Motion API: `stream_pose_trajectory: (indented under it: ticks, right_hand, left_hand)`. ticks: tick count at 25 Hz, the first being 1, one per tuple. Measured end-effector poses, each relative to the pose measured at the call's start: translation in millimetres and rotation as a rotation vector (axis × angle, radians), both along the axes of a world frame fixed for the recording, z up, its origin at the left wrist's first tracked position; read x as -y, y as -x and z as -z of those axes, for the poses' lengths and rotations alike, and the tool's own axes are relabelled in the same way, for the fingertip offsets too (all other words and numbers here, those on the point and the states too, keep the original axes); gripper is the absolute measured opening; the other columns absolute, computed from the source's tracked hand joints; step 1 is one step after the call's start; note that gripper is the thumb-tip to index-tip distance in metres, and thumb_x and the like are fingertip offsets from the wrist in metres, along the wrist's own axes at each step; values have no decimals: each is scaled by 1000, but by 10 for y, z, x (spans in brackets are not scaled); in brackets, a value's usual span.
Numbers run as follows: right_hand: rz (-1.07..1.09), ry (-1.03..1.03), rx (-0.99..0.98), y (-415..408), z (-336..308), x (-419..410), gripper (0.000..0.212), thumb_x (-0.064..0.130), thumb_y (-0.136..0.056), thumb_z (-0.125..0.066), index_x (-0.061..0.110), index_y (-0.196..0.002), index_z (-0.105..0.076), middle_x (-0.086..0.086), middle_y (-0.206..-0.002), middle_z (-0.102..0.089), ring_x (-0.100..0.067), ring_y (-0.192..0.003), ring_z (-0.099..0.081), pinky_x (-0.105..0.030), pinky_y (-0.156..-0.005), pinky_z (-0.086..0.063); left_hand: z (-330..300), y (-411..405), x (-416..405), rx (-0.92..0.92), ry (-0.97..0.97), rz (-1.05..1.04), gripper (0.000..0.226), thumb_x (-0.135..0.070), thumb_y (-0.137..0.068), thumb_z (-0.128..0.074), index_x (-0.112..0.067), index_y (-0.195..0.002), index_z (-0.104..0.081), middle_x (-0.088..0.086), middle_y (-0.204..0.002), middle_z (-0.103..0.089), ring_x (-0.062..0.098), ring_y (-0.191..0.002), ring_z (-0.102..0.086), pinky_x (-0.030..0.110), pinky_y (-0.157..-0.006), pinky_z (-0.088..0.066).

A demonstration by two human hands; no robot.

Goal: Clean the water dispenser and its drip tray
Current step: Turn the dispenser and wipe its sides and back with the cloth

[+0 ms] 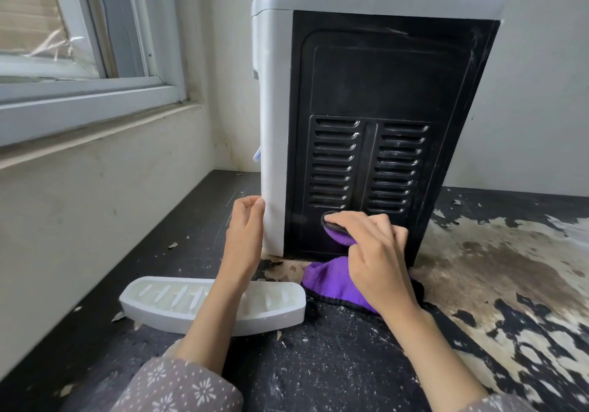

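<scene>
The water dispenser [376,86] stands with its black vented back panel facing me, grey-white casing at the top and left side. My left hand [245,233] grips its lower left corner edge. My right hand [373,246] holds a purple cloth [331,281] and presses it against the bottom of the back panel, just below the vents. The rest of the cloth trails onto the counter. The white drip tray [178,303] lies on the counter in front of the dispenser, partly crossed by my left forearm.
The black counter [334,364] is worn, with peeled pale patches on the right and flakes scattered about. A wall and window sill [95,125] run close along the left. A white wall stands behind the dispenser.
</scene>
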State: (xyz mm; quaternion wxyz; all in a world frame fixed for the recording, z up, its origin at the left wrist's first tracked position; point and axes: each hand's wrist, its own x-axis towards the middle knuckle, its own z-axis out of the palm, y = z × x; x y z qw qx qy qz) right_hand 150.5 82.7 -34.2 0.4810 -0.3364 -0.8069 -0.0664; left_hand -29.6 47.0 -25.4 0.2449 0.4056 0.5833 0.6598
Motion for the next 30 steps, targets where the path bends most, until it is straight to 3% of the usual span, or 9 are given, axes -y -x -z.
stream_pose_trajectory:
  ticks: [7, 10, 13, 16, 19, 21, 26, 28, 30]
  right_hand:
    - [116, -67, 25, -5, 35, -37, 25, 30, -82, -48, 24, -97, -67, 17, -98, -62, -10, -97, -46, -27, -84, -23]
    - [-161, 246, -284, -39, -55, -19, 27, 36, -88, -48, 15, -81, -63, 11, -76, -59, -6, -81, -50, -24, -77, -36]
    - [-414, 617, -535, -63, -161, 4, 57, 49, -86, -51, -7, -75, -52, -15, -67, -45, -15, -67, -41, -29, -67, -36]
    - [-469, 781, -650, -69, -223, 55, 69, 55, -84, -55, -13, -88, -53, -30, -77, -52, -17, -78, -47, -31, -77, -39]
    - [-574, 932, -707, -110, -325, 130, 33, 40, -90, -55, 12, -87, -73, -14, -88, -70, -18, -87, -62, -33, -89, -46]
    - [-644, 974, -726, -146, -372, 155, 30, 37, -90, -53, 16, -79, -72, -8, -83, -67, -18, -83, -61, -33, -85, -48]
    - [-300, 639, -747, -135, -346, 43, 28, 24, -92, -60, 6, -71, -60, -6, -68, -53, -12, -68, -48, -28, -69, -40]
    - [-369, 743, -862, -112, -309, 50, 25, 26, -89, -65, 9, -71, -61, -8, -71, -54, -15, -72, -50, -30, -74, -42]
    - [-487, 861, -946, -53, -276, 78, 15, 27, -86, -68, 13, -83, -65, -8, -81, -61, -18, -80, -56, -36, -84, -45]
  left_hand:
    - [-7, 7, -9, 26, -3, 3, 14, -39, -97, -38, -31, -101, -48, -13, -107, -54, 14, -109, -52, 42, -96, -44]
    - [-11, -73, 8, -30, -17, -62, 17, -30, -98, -40, -23, -113, -45, -4, -116, -53, 9, -105, -52, 32, -87, -42]
    - [-79, -165, 94, -295, -308, -264, 24, -18, -92, -46, -17, -117, -46, -3, -111, -49, 13, -105, -50, 26, -89, -41]
    - [-208, -271, 188, -403, -479, -65, 20, -20, -87, -51, -21, -107, -56, -9, -98, -60, 9, -96, -57, 22, -85, -43]
    - [-234, -365, 228, -395, -277, 375, 36, -39, -83, -59, -25, -115, -57, -15, -107, -66, 2, -108, -58, 20, -94, -41]
    - [-189, -408, 207, -397, -154, 535, 42, -36, -82, -69, -26, -120, -55, -13, -108, -67, 1, -109, -58, 20, -98, -41]
    - [-192, -462, 177, -214, -153, 528, 12, -12, -87, -64, -7, -95, -57, 4, -75, -67, 17, -70, -66, 32, -74, -56]
    - [-181, -449, 169, -212, -90, 535, 10, -15, -89, -62, -7, -92, -57, 9, -75, -68, 26, -69, -66, 40, -76, -55]
    - [-159, -421, 162, -363, -85, 441, 8, -19, -90, -61, -11, -89, -60, 3, -79, -69, 21, -74, -66, 35, -74, -55]
